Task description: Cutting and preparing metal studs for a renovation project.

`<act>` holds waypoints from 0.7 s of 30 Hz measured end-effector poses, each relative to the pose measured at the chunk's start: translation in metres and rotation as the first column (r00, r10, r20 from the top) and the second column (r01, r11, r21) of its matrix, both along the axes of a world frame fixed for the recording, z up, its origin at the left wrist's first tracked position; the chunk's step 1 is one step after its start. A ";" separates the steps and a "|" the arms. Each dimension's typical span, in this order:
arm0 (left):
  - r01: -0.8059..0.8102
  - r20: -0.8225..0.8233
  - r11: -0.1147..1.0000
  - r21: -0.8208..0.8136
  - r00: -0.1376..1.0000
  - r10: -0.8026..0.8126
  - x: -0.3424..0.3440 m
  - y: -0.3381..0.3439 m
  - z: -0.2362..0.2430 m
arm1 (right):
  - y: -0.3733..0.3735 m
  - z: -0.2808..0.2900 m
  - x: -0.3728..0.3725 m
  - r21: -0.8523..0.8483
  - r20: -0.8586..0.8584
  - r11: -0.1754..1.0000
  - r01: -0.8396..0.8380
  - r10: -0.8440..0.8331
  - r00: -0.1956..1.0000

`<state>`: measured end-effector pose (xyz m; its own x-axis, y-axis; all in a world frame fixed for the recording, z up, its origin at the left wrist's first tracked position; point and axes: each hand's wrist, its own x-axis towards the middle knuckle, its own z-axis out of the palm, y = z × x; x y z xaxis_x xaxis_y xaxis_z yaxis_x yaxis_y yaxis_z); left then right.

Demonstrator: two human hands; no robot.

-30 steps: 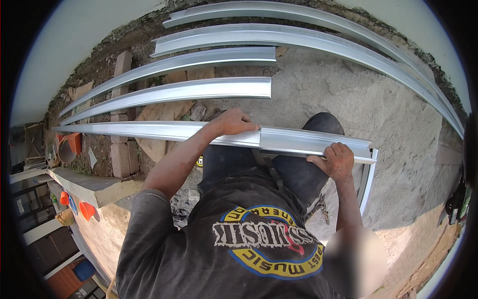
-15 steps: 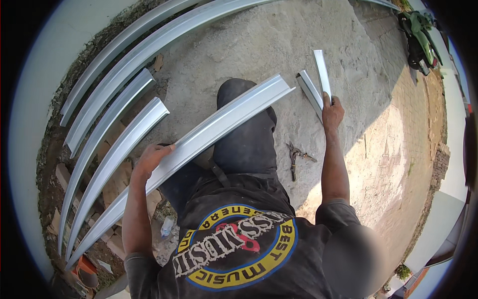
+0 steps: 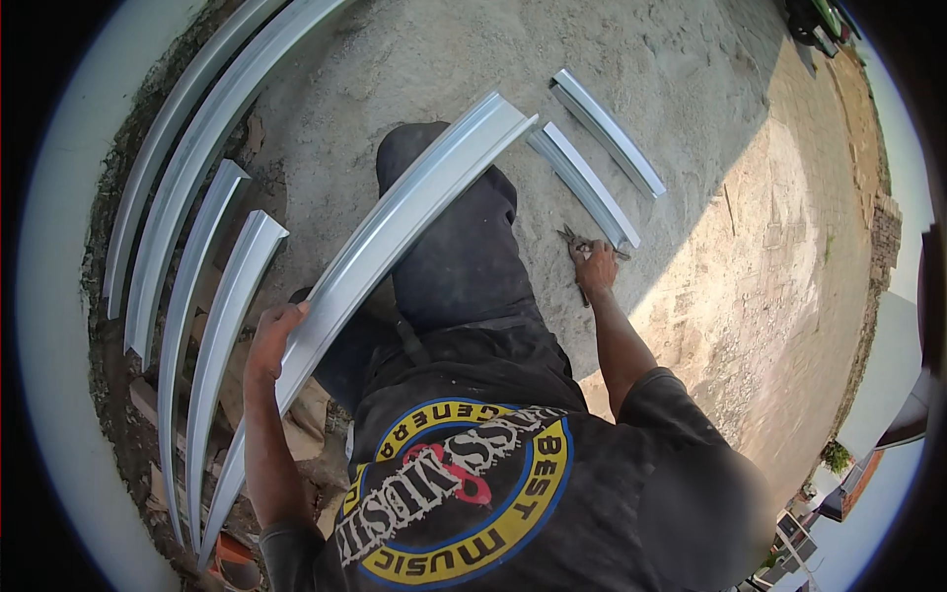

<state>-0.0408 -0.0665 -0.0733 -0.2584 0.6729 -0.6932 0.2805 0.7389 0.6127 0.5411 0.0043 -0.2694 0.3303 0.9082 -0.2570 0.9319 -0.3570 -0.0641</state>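
Most of the space is taken by rough grey ground (image 3: 691, 79), which is shaded around the person (image 3: 597, 483) and sunlit toward the right. On the left, 4 long channels (image 3: 237, 286) of silvery metal lie side by side and look curved in this wide view. 1 more piece, the held channel (image 3: 400, 227), goes slantwise over the dark trouser leg (image 3: 454, 266), with its end pointing away from the person and rightward. To the right of this end lie 2 short pieces (image 3: 585, 185), nearly parallel, with a gap between them. The left hand (image 3: 274, 340) is bent around the left edge of the held channel, with its thumb side on the metal; the fingers beneath are hidden. The right hand (image 3: 598, 266) is down at the ground, fingers partly bent over the dark snips (image 3: 574, 247); I cannot tell if it is closed firmly on them. These snips lie under and slightly left of the right hand, near the lower end of the closer short piece, and the left hand is well apart from them. Their long axis runs away from the person, blades at the far end, 1 handle coming back and another to the right
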 end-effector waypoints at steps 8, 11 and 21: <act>-0.124 0.006 0.992 -0.012 0.992 0.124 0.012 -0.002 0.013 | -0.040 -0.079 0.035 -0.431 -0.038 0.834 0.344 -0.397 0.917; -0.032 0.031 0.999 0.035 0.999 0.031 0.001 -0.006 0.007 | -0.036 -0.062 0.012 -0.462 -0.012 0.826 0.323 -0.371 0.929; 0.045 -0.007 0.997 0.069 0.999 -0.044 0.006 -0.005 0.023 | -0.019 0.007 0.018 0.135 -0.521 0.964 0.231 -0.129 0.844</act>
